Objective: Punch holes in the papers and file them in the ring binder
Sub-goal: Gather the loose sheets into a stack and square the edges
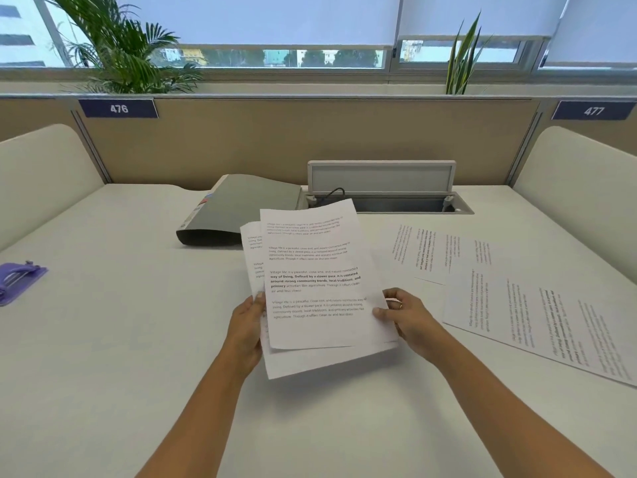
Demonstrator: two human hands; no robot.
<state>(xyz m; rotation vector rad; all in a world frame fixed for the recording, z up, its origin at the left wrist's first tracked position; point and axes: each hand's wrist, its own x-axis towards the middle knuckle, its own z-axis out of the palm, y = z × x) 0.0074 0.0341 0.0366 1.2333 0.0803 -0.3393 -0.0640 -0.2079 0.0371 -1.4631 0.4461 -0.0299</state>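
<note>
A loose stack of printed papers [315,281] is held above the middle of the white desk [120,339], its sheets not squared up. My left hand [246,326] grips the stack's lower left edge and my right hand [405,315] grips its lower right edge. Behind the stack a grey ring binder [241,208] lies closed on the desk. Far to the left sits a purple hole punch [19,279], partly cut off by the frame edge. Further printed sheets [537,315] lie flat on the desk to the right, turned sideways.
An open cable hatch [389,201] with its lid raised lies at the back of the desk, right of the binder. Beige partitions [275,139] and rounded side screens [41,174] enclose the desk. Plants stand behind the partition.
</note>
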